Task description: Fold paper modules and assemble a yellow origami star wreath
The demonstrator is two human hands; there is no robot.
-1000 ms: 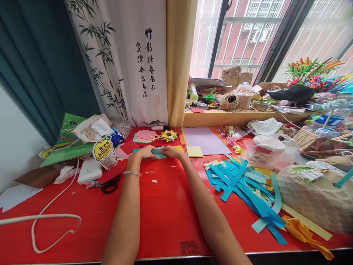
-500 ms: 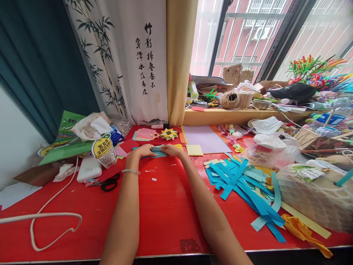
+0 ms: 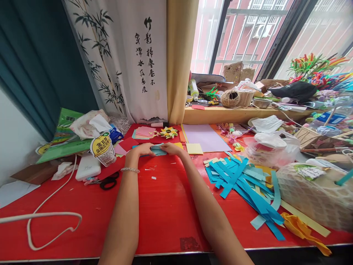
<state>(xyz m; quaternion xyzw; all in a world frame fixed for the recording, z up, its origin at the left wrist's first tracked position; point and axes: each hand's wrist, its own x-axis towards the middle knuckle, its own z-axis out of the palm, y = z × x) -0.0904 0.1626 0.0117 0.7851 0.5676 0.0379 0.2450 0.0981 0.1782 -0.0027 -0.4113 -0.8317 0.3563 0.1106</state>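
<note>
Between my two hands, low over the red table (image 3: 165, 206), is a piece of light blue paper (image 3: 158, 149). My left hand (image 3: 145, 149) has its fingers closed on the left end, and my right hand (image 3: 170, 148) pinches the right end. Whether the paper is folded or stacked is too small to tell. Just behind my hands lies a yellow and green folded-paper flower (image 3: 169, 133). A square of pale yellow paper (image 3: 194, 148) rests to the right of my right hand. Tiny white paper scraps (image 3: 153, 178) are scattered in front.
Blue and yellow paper strips (image 3: 242, 180) are heaped on the right, beside a netted coconut (image 3: 314, 195) with a straw. Black-handled scissors (image 3: 109, 182), a white power bank (image 3: 88, 167) and a looping white cable (image 3: 55, 213) lie left. Lilac paper (image 3: 205, 137) lies at the back.
Both hands stay on the blue paper in nearly the same place. The whole view has shifted slightly, and the paper's visible shape between the fingers differs a little.
</note>
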